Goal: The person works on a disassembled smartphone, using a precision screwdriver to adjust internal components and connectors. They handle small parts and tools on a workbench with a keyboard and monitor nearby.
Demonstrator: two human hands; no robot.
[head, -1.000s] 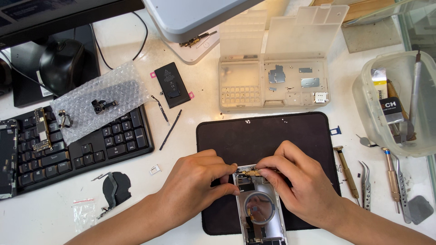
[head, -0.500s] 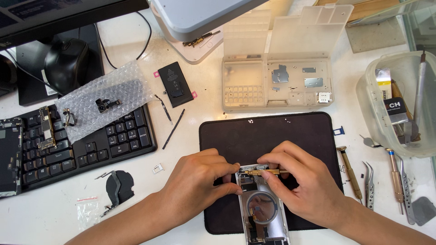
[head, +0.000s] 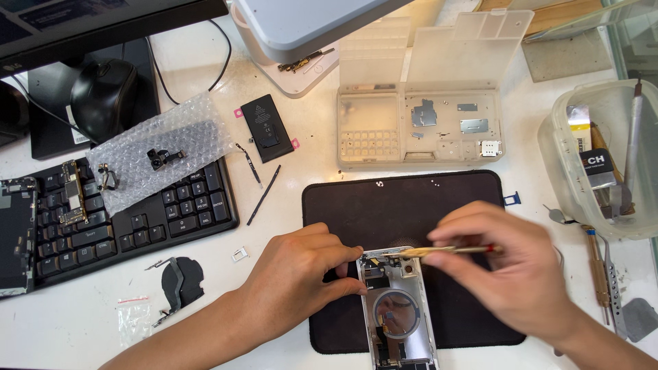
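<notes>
Left hand (head: 298, 277) is down on the black work mat (head: 411, 205), fingers curled and pinching the top left edge of the opened phone housing (head: 396, 308), pinning it flat. The housing lies lengthwise at the mat's near edge, its round coil ring showing in the middle and its lower end running out of the picture. Right hand (head: 510, 270), blurred, hovers just above the housing's top right corner, gripping a thin brass-coloured tool with a red end (head: 445, 251) that lies nearly level, its tip over the housing's top edge. Behind the mat sits an open clear parts box (head: 418, 127) with small metal plates in its compartments. Left of that, a black phone battery (head: 266, 127) lies on the white table (head: 288, 199), beside a bubble-wrap sheet (head: 154, 154) draped over a black keyboard (head: 130, 219). Far right, a clear tub (head: 558, 154) holds tools, with tweezers (head: 606, 274) lying beside it.
</notes>
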